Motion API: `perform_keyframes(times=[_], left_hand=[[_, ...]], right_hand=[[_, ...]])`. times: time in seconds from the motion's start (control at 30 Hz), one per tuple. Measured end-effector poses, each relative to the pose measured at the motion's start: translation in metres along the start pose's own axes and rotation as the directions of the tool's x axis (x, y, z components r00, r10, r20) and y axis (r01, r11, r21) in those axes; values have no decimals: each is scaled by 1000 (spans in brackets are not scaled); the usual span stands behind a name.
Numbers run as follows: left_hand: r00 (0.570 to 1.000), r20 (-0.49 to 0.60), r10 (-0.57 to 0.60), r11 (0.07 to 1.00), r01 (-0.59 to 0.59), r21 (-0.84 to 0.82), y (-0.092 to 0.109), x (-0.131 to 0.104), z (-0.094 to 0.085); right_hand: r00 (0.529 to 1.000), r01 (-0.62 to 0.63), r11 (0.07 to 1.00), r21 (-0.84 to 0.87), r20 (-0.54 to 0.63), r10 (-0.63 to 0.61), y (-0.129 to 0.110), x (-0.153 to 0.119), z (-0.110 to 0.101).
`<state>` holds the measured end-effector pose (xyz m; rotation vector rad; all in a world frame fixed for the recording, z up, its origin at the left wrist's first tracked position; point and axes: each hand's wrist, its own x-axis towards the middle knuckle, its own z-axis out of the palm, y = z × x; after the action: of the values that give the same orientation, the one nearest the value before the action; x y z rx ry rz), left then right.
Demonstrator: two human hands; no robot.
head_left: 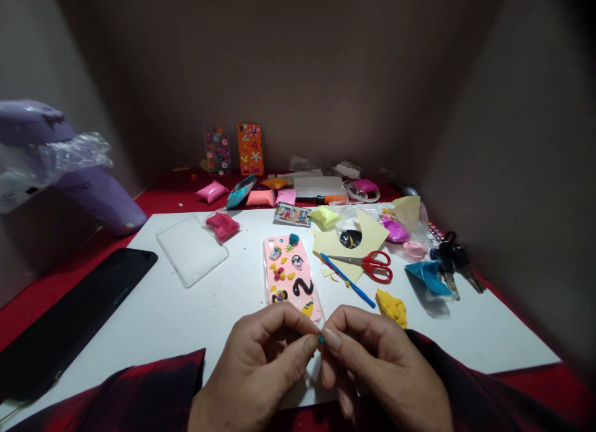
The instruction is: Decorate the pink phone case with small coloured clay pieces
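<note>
My left hand (274,364) and my right hand (372,357) meet near the front of the white board, thumbs and forefingers pinched together. Between the fingertips shows a tiny bit of blue clay (321,339), mostly covered by them. Just beyond lies a pink phone case (284,286) decorated with clay shapes, among them a black squiggle, a red flower, yellow pieces and a blue lump at its top corner. My left hand overlaps the lower edge of the case. A lump of yellow clay (392,308) sits beyond my right hand.
Red-handled scissors (377,266) and a blue pen-like tool (349,282) lie right of the case, by cut yellow paper (321,243). A clear case (190,252) and black phone (74,320) are left. Clay packets, keys (451,264) and two decorated cases (250,149) stand around.
</note>
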<state>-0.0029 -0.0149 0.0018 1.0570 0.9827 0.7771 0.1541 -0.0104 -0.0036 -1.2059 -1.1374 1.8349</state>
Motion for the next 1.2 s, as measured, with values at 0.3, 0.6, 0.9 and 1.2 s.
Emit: perform_keyframes(times=[0.3,0.6,0.9,1.2], left_hand=[[993,-61,104,961,-85,264,-1,-2,2],[990,-140,-31,992,47,117,3,8,-3],[997,-41,-60,997,57,-58,-3,5,-9],[989,137,-56,969,87,-231,-8,9,-9]], right_hand=[[998,58,997,-52,-19,-59,7,-4,-1],[997,-21,997,72,76,16,2,1,-4],[989,-19,991,131,147,0,5,5,-11],[997,36,998,60,62,-40,1,5,-10]])
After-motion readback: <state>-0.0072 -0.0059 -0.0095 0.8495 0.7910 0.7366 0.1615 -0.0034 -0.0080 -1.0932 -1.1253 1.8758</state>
